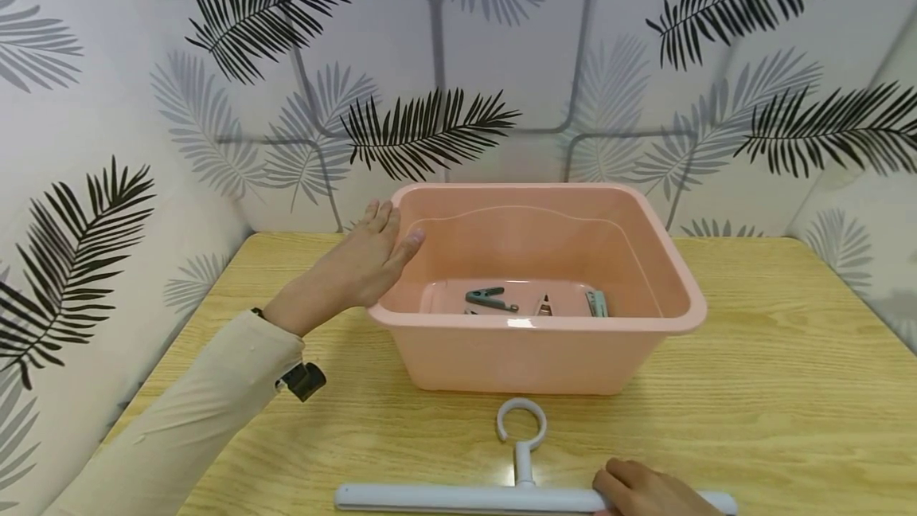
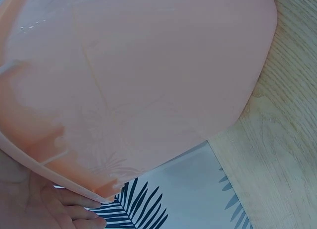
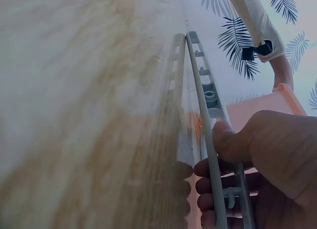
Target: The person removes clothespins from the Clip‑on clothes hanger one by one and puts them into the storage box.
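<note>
A pink plastic basin (image 1: 516, 361) stands upright on the wooden table. My left hand (image 1: 364, 263) rests on its left rim, fingers straight along the outside and thumb over the inner side; in the left wrist view the palm and fingers (image 2: 79, 213) lie against the rim. A light grey hanger (image 1: 430, 498) with a round hook (image 1: 521, 403) lies in front of the basin. My right hand (image 1: 648, 490) grips the right part of its bar, thumb on one side and fingers curled round the other in the right wrist view. The bar's underside shows slots.
Inside the basin lie a grey-green clip (image 1: 487, 299), a small dark-tipped piece (image 1: 544, 306) and a pale green clip-like piece (image 1: 596, 303). Behind the table (image 1: 781, 357) rises a wall (image 1: 501, 62) with a leaf pattern. A dark wrist device (image 1: 302, 381) hangs below my left sleeve.
</note>
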Motion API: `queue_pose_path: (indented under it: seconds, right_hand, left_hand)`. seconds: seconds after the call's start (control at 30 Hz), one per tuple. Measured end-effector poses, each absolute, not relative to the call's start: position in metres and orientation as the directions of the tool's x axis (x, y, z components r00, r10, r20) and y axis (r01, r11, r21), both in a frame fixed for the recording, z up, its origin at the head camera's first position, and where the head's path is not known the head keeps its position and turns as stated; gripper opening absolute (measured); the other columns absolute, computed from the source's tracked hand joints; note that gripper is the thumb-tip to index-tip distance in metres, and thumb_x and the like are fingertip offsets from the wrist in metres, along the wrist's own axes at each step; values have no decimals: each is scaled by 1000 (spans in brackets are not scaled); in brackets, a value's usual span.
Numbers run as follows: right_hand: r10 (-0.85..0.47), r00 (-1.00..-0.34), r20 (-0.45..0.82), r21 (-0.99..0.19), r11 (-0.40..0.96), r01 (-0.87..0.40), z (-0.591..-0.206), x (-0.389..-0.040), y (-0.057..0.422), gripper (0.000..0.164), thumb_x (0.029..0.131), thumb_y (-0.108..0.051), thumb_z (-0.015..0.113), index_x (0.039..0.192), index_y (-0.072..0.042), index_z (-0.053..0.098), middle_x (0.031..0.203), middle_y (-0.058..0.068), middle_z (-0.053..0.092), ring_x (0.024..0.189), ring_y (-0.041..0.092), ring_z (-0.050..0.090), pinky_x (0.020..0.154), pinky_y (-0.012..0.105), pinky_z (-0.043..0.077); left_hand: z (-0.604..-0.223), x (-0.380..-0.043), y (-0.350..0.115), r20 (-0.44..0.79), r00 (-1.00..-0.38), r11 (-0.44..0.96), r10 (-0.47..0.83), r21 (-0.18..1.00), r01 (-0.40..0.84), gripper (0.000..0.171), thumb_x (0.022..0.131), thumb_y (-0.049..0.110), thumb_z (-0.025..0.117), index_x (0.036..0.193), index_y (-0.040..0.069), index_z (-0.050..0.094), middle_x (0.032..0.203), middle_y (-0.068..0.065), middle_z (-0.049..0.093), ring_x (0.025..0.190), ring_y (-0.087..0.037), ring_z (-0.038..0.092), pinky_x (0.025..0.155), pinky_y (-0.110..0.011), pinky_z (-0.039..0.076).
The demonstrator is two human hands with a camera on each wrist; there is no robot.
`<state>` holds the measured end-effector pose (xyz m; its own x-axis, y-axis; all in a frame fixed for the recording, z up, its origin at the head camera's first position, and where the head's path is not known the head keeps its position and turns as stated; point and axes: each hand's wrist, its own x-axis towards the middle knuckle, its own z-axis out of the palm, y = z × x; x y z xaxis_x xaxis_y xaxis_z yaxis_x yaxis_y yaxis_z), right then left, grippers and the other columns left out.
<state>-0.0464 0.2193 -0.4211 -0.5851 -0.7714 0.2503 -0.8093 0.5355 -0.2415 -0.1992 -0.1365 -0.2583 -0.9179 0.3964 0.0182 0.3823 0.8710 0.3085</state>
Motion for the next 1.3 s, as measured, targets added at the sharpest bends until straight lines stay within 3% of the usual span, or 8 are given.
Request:
queue_pose_path:
  seconds: [0.3,0.53,0.87,1.03,1.17,1.3]
  right_hand:
    - [-770,-497,399,-11,538,-843,-415,-45,214,37,81,-55,69,89,-20,61,80,-17,43,70,-3,37,57,17,35]
    - [-776,-502,382,-48,525,-850,-415,-43,214,34,82,-52,70,88,-19,63,78,-17,42,68,-5,33,57,15,33]
    - [-774,-491,400,28,545,-838,-415,-43,219,33,80,-49,69,90,-19,62,80,-14,47,70,0,43,57,18,35]
    - [-745,-526,410,-26,567,-823,-401,-48,231,32,84,-48,70,95,-18,64,85,-13,54,73,2,49,58,22,42]
    - [-643,-656,395,-71,691,-720,-369,-55,255,18,86,-36,71,95,-22,65,87,-17,58,73,1,54,58,26,47]
    - [-463,-778,425,-67,841,-537,-331,-65,285,8,88,-29,70,92,-22,68,88,-12,65,74,9,63,59,35,52]
  left_hand:
    - [-258,-198,-139,4,-919,872,395,311,377,73,104,47,15,148,-11,8,156,-28,1,145,-38,-9,117,-47,4]
    - [-259,-199,-138,7,-916,869,402,312,384,74,104,48,16,148,-11,8,156,-28,0,145,-38,-9,117,-47,4]
    - [-259,-201,-134,9,-919,867,394,326,375,74,104,48,14,148,-10,8,157,-27,0,145,-37,-8,117,-46,4]
    - [-260,-200,-142,109,-917,849,384,347,397,68,105,42,16,148,-10,14,156,-28,9,145,-39,0,117,-46,5]
    - [-256,-197,-165,190,-927,868,324,332,371,64,106,39,17,148,-8,23,154,-28,17,144,-45,7,116,-52,9]
    - [-251,-193,-191,184,-953,921,241,265,284,73,103,51,14,149,-4,26,153,-29,19,140,-53,8,108,-66,13]
